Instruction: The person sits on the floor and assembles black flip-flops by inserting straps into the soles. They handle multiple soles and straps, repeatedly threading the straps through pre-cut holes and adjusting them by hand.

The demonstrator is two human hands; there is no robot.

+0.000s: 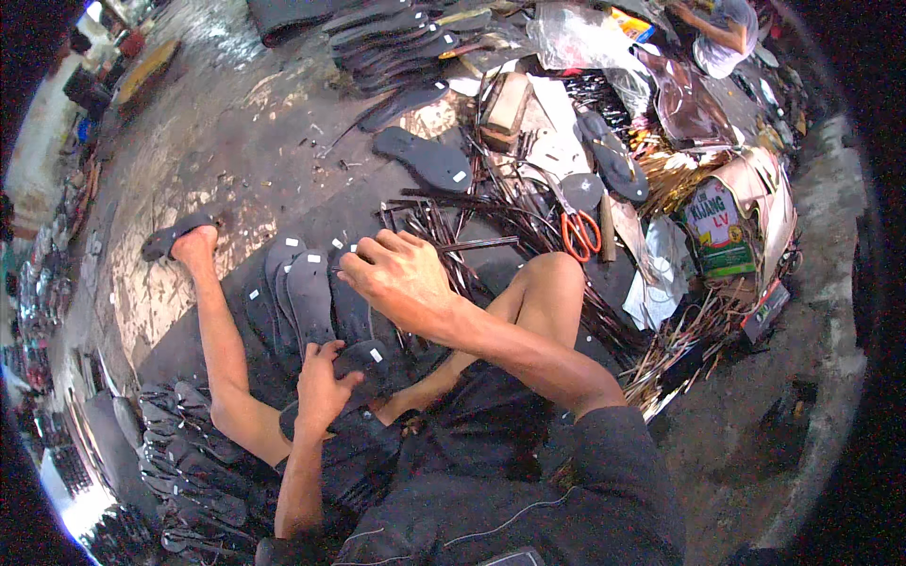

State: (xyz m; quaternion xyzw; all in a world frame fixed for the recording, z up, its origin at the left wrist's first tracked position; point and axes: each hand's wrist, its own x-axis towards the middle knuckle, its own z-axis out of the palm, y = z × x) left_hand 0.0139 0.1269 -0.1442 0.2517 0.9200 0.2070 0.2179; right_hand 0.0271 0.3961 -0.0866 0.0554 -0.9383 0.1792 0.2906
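My left hand (324, 387) grips the edge of a dark sandal sole (363, 363) with a white tag, close to my lap. Just above it, my right hand (398, 283) is closed in a fist; what its fingers hold is hidden. A thin dark strip (481, 243) sticks out past the right hand's knuckles, and I cannot tell whether it is held or lies behind. Several dark soles (307, 292) with white tags lie overlapping between my legs, beside the right hand. Orange-handled scissors (580, 236) rest beyond my right knee.
Dark strips (458, 212) are strewn ahead, near a wooden block (507, 104) and a single sole (425, 158). More soles are heaped at the far side and to my left (193, 462). A printed bag (722, 226) stands at right. Another person (727, 38) sits far right.
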